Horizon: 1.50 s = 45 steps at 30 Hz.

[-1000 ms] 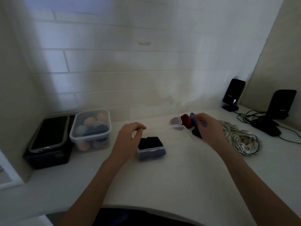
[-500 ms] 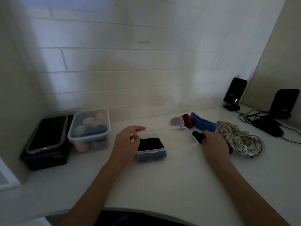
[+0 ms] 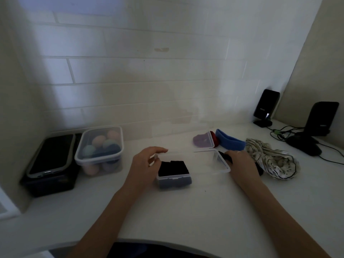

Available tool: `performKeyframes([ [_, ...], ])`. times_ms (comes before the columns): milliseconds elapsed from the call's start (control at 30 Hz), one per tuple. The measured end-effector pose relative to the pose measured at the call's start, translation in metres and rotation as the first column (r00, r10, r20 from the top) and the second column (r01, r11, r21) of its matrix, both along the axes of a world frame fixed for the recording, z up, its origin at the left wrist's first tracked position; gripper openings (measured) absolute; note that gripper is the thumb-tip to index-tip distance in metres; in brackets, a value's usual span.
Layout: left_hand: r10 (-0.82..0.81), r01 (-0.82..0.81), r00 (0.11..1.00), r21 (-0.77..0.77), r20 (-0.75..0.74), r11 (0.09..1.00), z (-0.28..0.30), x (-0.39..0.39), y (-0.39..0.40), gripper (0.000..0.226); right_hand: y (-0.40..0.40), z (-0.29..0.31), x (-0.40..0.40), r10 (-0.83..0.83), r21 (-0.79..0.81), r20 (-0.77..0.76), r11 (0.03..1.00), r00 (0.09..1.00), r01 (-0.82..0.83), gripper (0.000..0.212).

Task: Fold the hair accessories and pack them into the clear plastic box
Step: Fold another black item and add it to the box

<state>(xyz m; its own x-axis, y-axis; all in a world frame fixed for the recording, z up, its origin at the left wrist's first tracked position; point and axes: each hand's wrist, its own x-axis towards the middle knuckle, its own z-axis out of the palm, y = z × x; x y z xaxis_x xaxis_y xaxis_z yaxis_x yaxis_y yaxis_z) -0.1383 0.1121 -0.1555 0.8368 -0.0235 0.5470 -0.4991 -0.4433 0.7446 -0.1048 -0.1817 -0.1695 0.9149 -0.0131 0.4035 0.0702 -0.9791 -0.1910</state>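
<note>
The small clear plastic box [image 3: 174, 178] stands mid-table with black folded accessories [image 3: 174, 167] inside. Its clear lid [image 3: 222, 163] lies open to the right. My left hand [image 3: 146, 163] curves over the box's left rear corner, thumb against the rim. Just right of the lid, my right hand [image 3: 242, 164] lies closed over a black hair accessory [image 3: 226, 157]; most of that accessory is hidden under the hand. Behind it lie a blue headband [image 3: 230, 143], a red accessory [image 3: 216, 140], a purple scrunchie [image 3: 202, 141] and a striped fabric piece [image 3: 273, 162].
A lidded tub of coloured balls [image 3: 100, 146] and a black case with a phone on top [image 3: 51, 162] stand at the left by the wall. Two black speakers [image 3: 266, 108] [image 3: 323, 120], cables and a dark mouse [image 3: 305, 147] fill the right rear corner.
My right hand let go of the blue headband, which now lies on the table, and came down on the black accessory. My left hand closed in on the box's corner.
</note>
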Motion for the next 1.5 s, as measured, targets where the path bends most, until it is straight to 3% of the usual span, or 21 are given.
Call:
performKeyframes([
  [67,-0.004,0.004,1.0,-0.016,-0.01,1.0,0.001,-0.001,-0.001,0.048,0.001,-0.001,0.0,-0.001,0.037,0.005,0.999,1.0,0.001,0.018],
  [133,-0.002,0.002,1.0,-0.011,-0.007,1.0,0.002,-0.002,-0.001,0.049,0.005,0.005,-0.007,-0.017,0.257,0.084,0.966,0.996,-0.005,0.019],
  [233,-0.003,0.003,1.0,-0.004,-0.014,1.0,0.003,-0.004,-0.001,0.049,0.014,0.032,-0.018,-0.097,0.599,0.294,0.794,0.951,-0.105,0.022],
  [333,0.024,-0.029,0.999,0.099,0.046,0.995,0.009,-0.005,0.0,0.043,0.032,0.067,-0.023,-0.028,0.799,0.349,0.532,0.937,-0.282,0.015],
  [433,0.017,-0.037,0.989,0.141,0.145,0.989,0.026,-0.006,-0.006,0.027,0.062,0.088,-0.026,0.252,0.926,0.314,0.132,0.915,-0.354,0.017],
  [467,-0.007,-0.007,0.991,0.106,0.137,0.994,0.035,-0.004,-0.01,0.024,0.072,0.093,-0.025,0.325,0.941,0.294,0.067,0.899,-0.332,0.018],
  [567,-0.165,0.159,0.98,-0.068,-0.111,0.985,0.062,0.005,-0.028,0.028,0.093,0.099,-0.017,0.443,0.961,0.221,0.051,0.869,-0.27,0.021],
  [633,-0.297,0.24,0.914,-0.224,-0.277,0.945,0.074,0.014,-0.036,0.029,0.102,0.101,-0.012,0.448,0.963,0.218,0.043,0.867,-0.264,0.022],
  [700,-0.378,0.269,0.861,-0.325,-0.34,0.907,0.077,0.022,-0.038,0.03,0.107,0.101,-0.006,0.429,0.957,0.226,0.069,0.875,-0.28,0.024],
  [833,-0.38,0.244,0.87,-0.395,-0.315,0.886,0.074,0.037,-0.034,0.025,0.105,0.101,0.004,0.447,0.95,0.222,0.102,0.867,-0.296,0.026],
  [967,-0.328,0.214,0.912,-0.396,-0.247,0.893,0.069,0.05,-0.033,0.018,0.101,0.097,0.015,0.537,0.883,0.168,0.291,0.827,-0.368,0.015],
  [1067,-0.276,0.207,0.942,-0.317,-0.191,0.926,0.067,0.059,-0.03,0.023,0.101,0.094,0.024,0.522,0.821,0.187,0.382,0.832,-0.424,0.02],
  [1167,-0.188,0.161,0.976,-0.221,-0.109,0.962,0.066,0.063,-0.025,0.029,0.104,0.098,0.026,0.529,0.802,0.231,0.372,0.817,-0.468,0.024],
  [1333,-0.166,0.11,0.971,-0.295,-0.172,0.949,0.061,0.063,-0.021,0.037,0.11,0.095,0.023,0.601,0.795,0.267,0.304,0.753,-0.525,0.031],
  [1500,-0.321,0.134,0.901,-0.515,-0.292,0.846,0.067,0.061,-0.021,0.022,0.109,0.089,0.023,0.609,0.685,0.276,0.419,0.744,-0.596,0.013],
])
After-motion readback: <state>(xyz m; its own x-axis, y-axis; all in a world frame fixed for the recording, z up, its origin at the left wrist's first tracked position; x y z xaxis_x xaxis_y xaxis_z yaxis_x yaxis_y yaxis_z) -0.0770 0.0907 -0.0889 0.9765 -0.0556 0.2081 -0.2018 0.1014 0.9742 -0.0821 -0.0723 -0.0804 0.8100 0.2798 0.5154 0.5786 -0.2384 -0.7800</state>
